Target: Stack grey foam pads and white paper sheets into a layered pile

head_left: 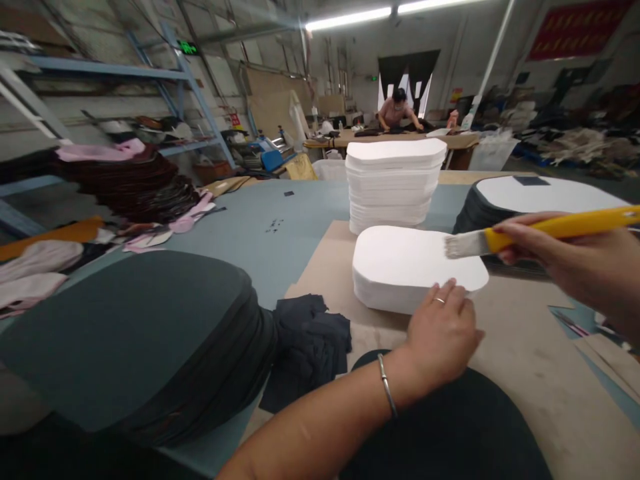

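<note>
My right hand (575, 260) is closed around the yellow handle of a paint brush (550, 230). The brush's pale bristles touch or hover just over the top of a low stack of white rounded sheets (405, 260); which of the two I cannot tell. At the front right edge of that stack lies my left hand (443, 330), its fingertips on the rim and the thumb apart, with nothing seen in its grasp. Below my left forearm is a dark rounded piece (450, 427), partly covered by the arm.
Behind stands a taller white stack (395, 183). A big stack of dark rounded pieces (130, 333) fills the left front, beside dark fabric scraps (310, 340). A dark stack with a white top (545, 193) is at right. Another person (397, 113) works at a far table.
</note>
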The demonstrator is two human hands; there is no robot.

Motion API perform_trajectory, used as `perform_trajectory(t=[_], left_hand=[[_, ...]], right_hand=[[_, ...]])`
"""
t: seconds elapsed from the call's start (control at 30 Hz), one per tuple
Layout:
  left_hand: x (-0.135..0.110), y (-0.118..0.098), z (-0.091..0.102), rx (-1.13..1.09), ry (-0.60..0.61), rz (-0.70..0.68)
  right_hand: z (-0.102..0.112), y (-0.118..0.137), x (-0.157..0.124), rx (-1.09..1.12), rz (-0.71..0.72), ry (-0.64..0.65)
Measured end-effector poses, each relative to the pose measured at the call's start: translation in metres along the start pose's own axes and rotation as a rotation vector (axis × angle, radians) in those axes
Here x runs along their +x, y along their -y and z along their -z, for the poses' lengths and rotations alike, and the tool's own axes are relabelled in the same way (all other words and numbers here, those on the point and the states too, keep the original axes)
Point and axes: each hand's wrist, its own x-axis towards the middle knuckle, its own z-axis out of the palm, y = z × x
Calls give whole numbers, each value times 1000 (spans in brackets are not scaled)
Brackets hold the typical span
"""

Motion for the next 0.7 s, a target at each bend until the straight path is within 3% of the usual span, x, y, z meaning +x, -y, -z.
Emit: perform_trajectory(t=[0.13,0.2,0.3,0.37,0.5,0.7], left_hand=[[-9,38,-10,202,13,193],[-13,42,-17,226,17,199],[-15,38,-19,241,-10,183],[-16,35,-17,244,-25,185],[-17,34,-13,244,-42,180],[-17,35,-12,242,-39,188]], right_hand=[[-83,28,41,164,73,397],[-118,39,54,145,107,549],[-149,46,65,120,119,700],[-161,46,73,133,60,674],[-182,35,104,183,-87,499],[-199,12,167,156,-154,277]])
